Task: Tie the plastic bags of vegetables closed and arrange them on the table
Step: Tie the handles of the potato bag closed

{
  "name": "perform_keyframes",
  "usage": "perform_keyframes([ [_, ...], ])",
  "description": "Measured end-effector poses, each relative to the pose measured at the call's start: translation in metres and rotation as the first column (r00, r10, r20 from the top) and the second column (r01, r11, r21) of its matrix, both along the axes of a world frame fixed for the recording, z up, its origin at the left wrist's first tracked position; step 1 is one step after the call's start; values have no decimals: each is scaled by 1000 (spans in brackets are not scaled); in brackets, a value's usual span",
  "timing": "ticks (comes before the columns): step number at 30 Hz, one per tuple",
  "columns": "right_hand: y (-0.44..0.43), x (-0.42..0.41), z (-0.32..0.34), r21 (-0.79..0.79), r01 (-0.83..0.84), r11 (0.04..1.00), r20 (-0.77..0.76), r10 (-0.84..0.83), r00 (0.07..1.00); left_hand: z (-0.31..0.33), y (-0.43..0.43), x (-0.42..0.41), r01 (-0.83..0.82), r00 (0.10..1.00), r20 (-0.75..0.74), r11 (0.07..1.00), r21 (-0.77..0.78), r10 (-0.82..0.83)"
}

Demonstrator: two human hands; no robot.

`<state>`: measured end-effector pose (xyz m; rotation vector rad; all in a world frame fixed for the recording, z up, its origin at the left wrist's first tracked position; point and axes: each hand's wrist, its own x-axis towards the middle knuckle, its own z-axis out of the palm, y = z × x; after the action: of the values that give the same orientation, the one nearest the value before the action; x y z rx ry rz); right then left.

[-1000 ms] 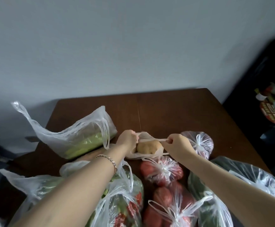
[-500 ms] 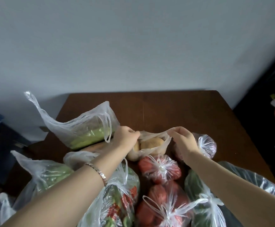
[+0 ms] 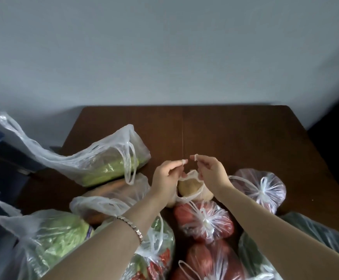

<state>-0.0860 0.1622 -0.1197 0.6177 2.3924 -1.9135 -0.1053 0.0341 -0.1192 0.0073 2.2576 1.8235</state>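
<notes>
**Potato bag: both handles pinched, not knotted**

Both my hands are up over the potato bag [image 3: 190, 187], which sits on the brown table [image 3: 235, 134] near its middle, at the far edge of the pile.

- My left hand [image 3: 164, 178] pinches one handle end between thumb and fingers; the white tip pokes out past the fingertips.
- My right hand [image 3: 212, 173] pinches the other handle end the same way. The two tips almost meet above the bag, with a small gap between them.
- The bag mouth is drawn up under my palms, and pale potatoes show through the plastic.
- A bracelet [image 3: 133, 228] is on my left wrist.

Around it:
- Tied tomato bag [image 3: 207, 221] just in front, touching the potato bag.
- Small tied bag [image 3: 263, 188] to the right; its contents are unclear.
- Open bag of greens [image 3: 104, 166] to the left, lying on its side with one handle trailing off the table edge.
- Carrot bag [image 3: 112, 190] and cabbage bag [image 3: 55, 237] near left, both untied.
- Pepper bag [image 3: 154, 257] under my left forearm.
- Another red bag [image 3: 211, 261] nearest me, and a dark green bag [image 3: 326, 237] at far right.
</notes>
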Motion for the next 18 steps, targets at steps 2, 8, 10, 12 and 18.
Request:
perform_keyframes([
  [2,-2,-7,-2,-96,28,995,49,-24,999,-1,4,-4,-1,998,70,1000,25,0],
  [8,-4,-11,-12,-295,66,953,137,-27,990,0,8,-19,-218,897,428,953,212,110],
  [10,-2,-10,-14,-358,29,933,141,24,990,-4,8,-21,-222,869,487,950,222,89],
  [12,1,-7,-13,-343,-9,939,142,62,988,-5,9,-23,-195,859,510,949,247,44],
  [18,4,0,-13,-90,-29,996,93,37,995,-7,10,-23,-33,936,353,997,74,5],
])
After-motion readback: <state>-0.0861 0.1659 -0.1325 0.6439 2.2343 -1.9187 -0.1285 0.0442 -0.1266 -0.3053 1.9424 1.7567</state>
